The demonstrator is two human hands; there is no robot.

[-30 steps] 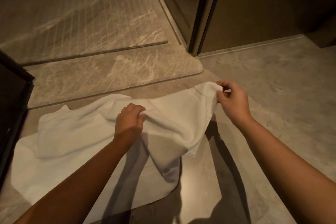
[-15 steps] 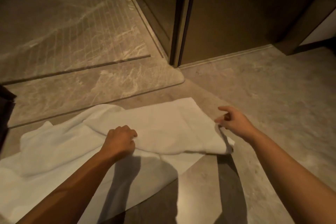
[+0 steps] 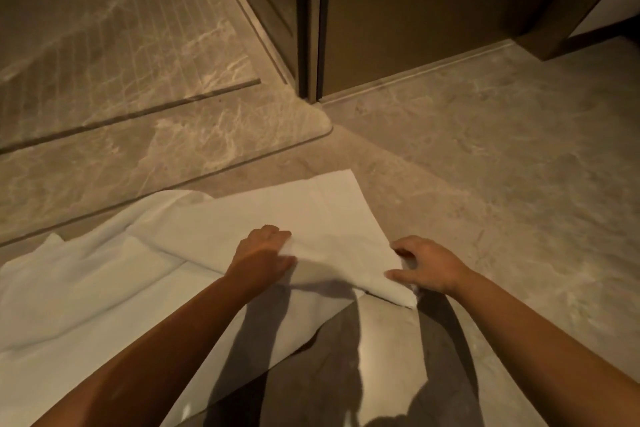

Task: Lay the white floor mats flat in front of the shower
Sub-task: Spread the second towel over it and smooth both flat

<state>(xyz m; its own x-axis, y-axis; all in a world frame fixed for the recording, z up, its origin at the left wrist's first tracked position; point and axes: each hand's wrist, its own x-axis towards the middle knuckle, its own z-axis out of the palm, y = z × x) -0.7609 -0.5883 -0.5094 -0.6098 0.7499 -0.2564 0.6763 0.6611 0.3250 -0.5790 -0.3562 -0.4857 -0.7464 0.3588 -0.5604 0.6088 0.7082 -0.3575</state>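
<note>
Two white floor mats lie on the marble floor below the shower's raised step point(image 3: 166, 149). The upper mat point(image 3: 311, 211) is spread at a slant, its far corner pointing toward the door post. It partly overlaps the lower mat point(image 3: 86, 305), which stretches to the left edge with wrinkles. My left hand point(image 3: 265, 255) pinches a fold at the upper mat's near edge. My right hand point(image 3: 424, 265) grips that mat's near right corner, lifted slightly off the floor.
The shower floor point(image 3: 104, 28) with fine grooves lies beyond the step. A dark door post point(image 3: 311, 28) and brown wall panel point(image 3: 433, 10) stand at the back. Bare marble floor point(image 3: 502, 184) extends to the right. My arms' shadows fall on the near floor.
The upper mat went from bunched and raised to spread over the floor. My right hand let go of the far corner, dropped back and took the near right corner. My left hand kept its hold.
</note>
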